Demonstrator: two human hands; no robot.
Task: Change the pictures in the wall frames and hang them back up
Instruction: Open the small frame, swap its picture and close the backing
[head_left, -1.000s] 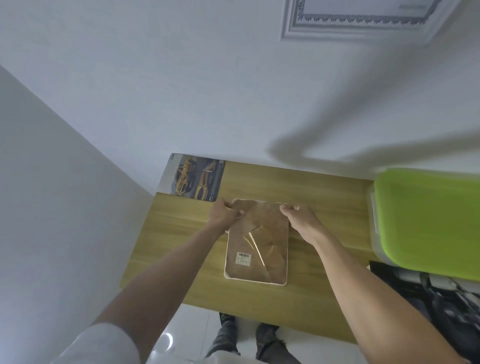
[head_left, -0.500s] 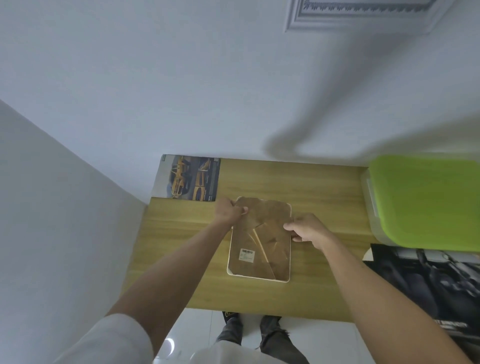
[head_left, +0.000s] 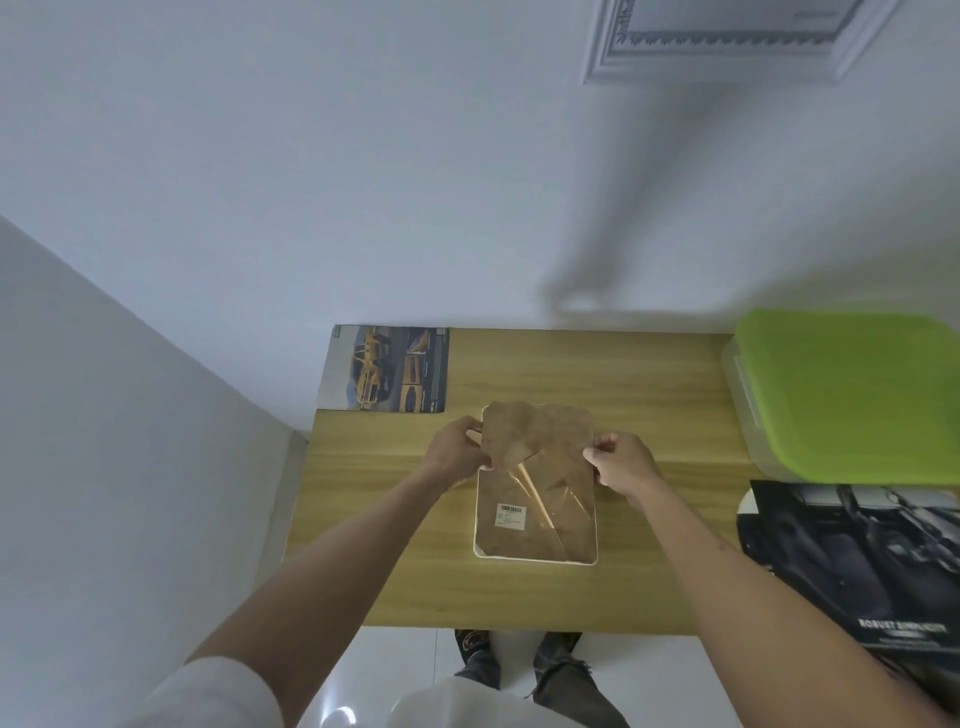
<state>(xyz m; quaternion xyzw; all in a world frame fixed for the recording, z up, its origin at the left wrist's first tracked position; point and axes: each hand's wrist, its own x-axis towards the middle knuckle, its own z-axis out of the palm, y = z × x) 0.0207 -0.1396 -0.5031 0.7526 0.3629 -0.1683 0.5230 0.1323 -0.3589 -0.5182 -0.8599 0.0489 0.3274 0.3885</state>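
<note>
We see bare table (head_left: 644, 384) open behind and on both sides of the frame (head_left: 535, 519). Left far corner is taken by a car print (head_left: 387, 369) — right edge blocked by a green-lidded box (head_left: 852, 395) and a dark poster (head_left: 852, 561) just beside it. Near strip below frame is free.

Wooden table (head_left: 649, 395) against a white wall. White-rimmed frame (head_left: 535, 557) lies face down, brown backing up, barcode label (head_left: 510, 515) on its lower left. Left hand (head_left: 457, 451) pinches the backing's left edge; right hand (head_left: 623, 462) pinches the right edge. Yellow-car print (head_left: 387, 370) at far left corner. Green-lidded bin (head_left: 852, 389) and dark poster (head_left: 857, 556) to the right. 1 ornate frame (head_left: 727, 47) hangs on the wall.
</note>
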